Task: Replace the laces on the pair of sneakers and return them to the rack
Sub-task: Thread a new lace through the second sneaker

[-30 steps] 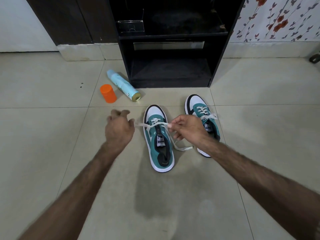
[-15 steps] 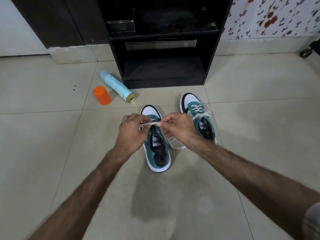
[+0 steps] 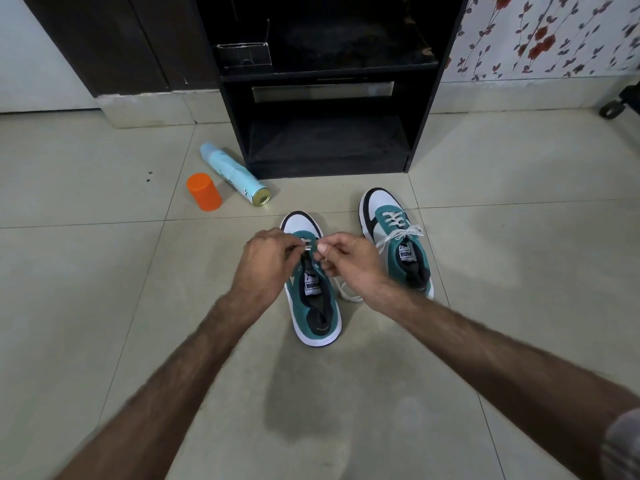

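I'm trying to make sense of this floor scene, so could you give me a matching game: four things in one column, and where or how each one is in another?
Things:
1. orange cap
2. spray can
3. right-hand sneaker
4. sneaker under the hands

States:
A. laced and tied with a bow
B. lying on its side by the black rack
C. white lace being pinched by both hands
D. standing left of the can

Pairs: 1-D, 2-B, 3-A, 4-C
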